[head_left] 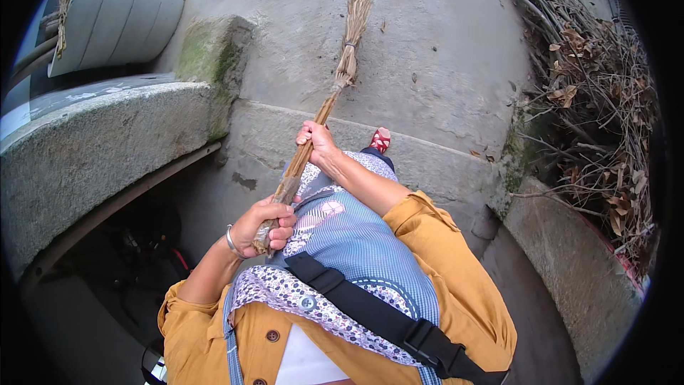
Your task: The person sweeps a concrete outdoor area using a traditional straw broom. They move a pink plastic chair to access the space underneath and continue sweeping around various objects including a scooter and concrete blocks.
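Note:
A straw broom (355, 25) with a bundled stick handle slants away from me, its bristles on or just above the grey concrete. My left hand (264, 227), with a bracelet at the wrist, is closed round the handle's near end, where clear wrapping covers it. Higher up, my right hand (318, 142) grips the bare sticks of the same handle. Tied bands hold the bristles together below their tips. A few small dry leaves and bits lie on the concrete (442, 57) right of the bristles.
At the right, dry branches (591, 100) and brown leaves are heaped beside a stone block (570, 271). A curved stone ledge (114, 135) ends in a mossy post (214, 53) on the left. Behind it lies a grey cylinder (121, 14). A step edge (427, 141) crosses near my red shoe (380, 140).

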Action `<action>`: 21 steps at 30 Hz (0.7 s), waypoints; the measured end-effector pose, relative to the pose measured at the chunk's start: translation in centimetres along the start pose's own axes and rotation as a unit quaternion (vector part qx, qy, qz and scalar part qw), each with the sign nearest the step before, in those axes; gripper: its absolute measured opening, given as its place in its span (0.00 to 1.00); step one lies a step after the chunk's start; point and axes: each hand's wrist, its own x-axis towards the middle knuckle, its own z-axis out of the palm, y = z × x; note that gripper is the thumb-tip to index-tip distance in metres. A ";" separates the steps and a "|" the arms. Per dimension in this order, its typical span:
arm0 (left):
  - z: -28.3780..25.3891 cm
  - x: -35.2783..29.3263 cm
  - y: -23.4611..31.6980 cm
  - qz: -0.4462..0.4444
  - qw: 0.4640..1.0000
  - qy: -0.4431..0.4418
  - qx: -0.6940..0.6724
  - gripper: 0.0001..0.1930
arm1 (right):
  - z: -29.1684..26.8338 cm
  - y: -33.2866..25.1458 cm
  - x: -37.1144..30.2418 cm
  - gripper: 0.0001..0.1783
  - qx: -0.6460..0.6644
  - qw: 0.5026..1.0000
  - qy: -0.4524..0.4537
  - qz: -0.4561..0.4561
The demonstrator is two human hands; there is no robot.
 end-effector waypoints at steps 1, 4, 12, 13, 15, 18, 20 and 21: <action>-0.2 0.0 -0.2 0.019 1.000 0.025 -0.005 0.12 | 0.1 1.1 1.0 0.11 0.008 0.999 -0.006 0.037; -1.2 1.4 -0.1 0.060 0.995 0.076 -0.007 0.10 | -0.7 4.2 5.7 0.10 0.044 0.988 -0.039 0.142; -4.8 9.2 2.1 0.041 0.996 0.073 0.013 0.07 | -3.5 3.1 10.9 0.09 -0.069 0.989 0.071 0.110; -4.7 9.1 2.1 0.039 0.997 0.063 0.036 0.08 | -3.4 2.3 10.3 0.09 -0.057 0.990 0.082 0.103; -4.9 7.0 2.9 -0.008 1.000 0.018 0.006 0.03 | -2.9 1.6 8.6 0.09 -0.096 0.988 0.120 0.032; -7.1 3.8 3.3 -0.022 0.999 -0.029 -0.033 0.12 | -0.4 2.7 6.3 0.07 -0.176 0.968 0.172 -0.053; -8.8 1.4 3.3 0.006 0.997 -0.052 -0.050 0.13 | 0.9 3.8 5.7 0.04 -0.228 0.952 0.180 -0.096; -9.6 0.3 2.8 0.019 0.996 -0.061 -0.063 0.13 | 1.6 4.7 4.7 0.04 -0.245 0.944 0.188 -0.120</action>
